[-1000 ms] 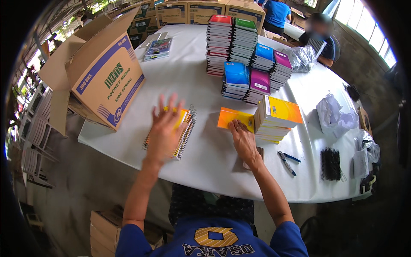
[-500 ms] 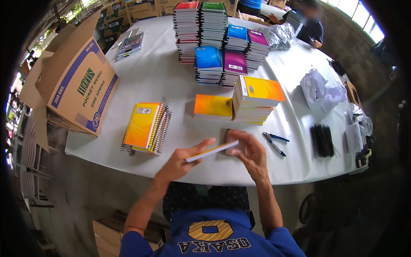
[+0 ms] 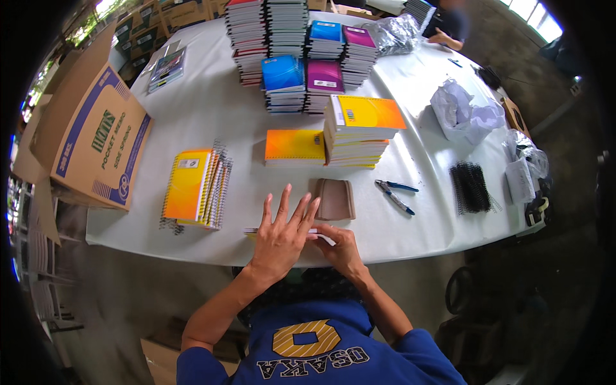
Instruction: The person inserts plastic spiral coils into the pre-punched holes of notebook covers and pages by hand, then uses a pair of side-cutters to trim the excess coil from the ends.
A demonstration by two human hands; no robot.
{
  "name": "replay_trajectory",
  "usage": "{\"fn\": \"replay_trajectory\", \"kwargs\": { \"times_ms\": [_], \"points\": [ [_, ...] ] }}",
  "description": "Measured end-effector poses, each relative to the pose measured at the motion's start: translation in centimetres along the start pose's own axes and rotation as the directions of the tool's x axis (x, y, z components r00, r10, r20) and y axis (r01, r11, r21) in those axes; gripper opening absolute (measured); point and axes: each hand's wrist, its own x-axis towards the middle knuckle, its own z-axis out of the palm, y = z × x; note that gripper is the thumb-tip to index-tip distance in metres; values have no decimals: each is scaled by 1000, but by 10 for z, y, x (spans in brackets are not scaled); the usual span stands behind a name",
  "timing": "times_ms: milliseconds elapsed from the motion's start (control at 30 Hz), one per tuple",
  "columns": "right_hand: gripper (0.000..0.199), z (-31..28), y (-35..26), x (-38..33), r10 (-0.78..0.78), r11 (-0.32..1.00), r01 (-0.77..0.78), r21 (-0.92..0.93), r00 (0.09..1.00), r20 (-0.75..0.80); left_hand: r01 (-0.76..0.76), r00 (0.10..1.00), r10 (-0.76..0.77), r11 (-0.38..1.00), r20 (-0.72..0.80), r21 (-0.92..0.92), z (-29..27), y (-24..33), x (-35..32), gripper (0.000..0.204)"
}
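Note:
A thin notepad [image 3: 249,231] lies edge-on near the table's front edge, mostly hidden by my hands. My left hand [image 3: 280,237] rests over it with fingers stretched and spread, palm turned down. With thumb and fingers, my right hand [image 3: 338,249] grips the notepad's right end. Just beyond my hands sits a brown, flat, rounded block-like object [image 3: 335,200], touched by neither hand. Left of them is a pile of spiral-bound yellow-orange notebooks [image 3: 187,186]. Farther back, a stack of yellow-orange pads [image 3: 364,122] stands beside a lower pile [image 3: 295,146].
Pliers [image 3: 396,195] with blue handles and black spiral wires [image 3: 473,187] lie to the right, near crumpled white plastic [image 3: 463,115]. Blue notebooks [image 3: 282,72] and purple notebooks [image 3: 325,77] stand in back stacks. An open carton [image 3: 96,141] is at left; another person [image 3: 446,32] sits at far right.
The notepad has come down from a tilted hold in my left hand to the table edge. My left hand has spread over it; my right hand has left the brown object and grips the pad.

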Motion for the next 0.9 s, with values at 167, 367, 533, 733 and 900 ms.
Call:
{"fn": "replay_trajectory", "kwargs": {
  "times_ms": [167,367,533,733,900],
  "points": [
    [47,-127,30,7,-324,892,177,-417,892,-314,-24,1000,26,996,15,-82,6,0,-1,58],
    [26,-303,133,43,-256,111,-659,-744,704,-663,-34,997,44,985,59,-167,1,-5,3,57],
    [21,-338,186,38,-190,3,-588,-809,794,-578,-29,994,47,982,97,-184,0,-2,5,61],
    [5,-342,143,40,-203,118,-493,-862,838,-506,23,998,-8,972,66,-232,5,-10,3,58],
    [20,-270,54,51,-307,276,-230,-933,899,-312,-26,996,34,995,77,-95,-1,-12,4,61]
  ]
}}
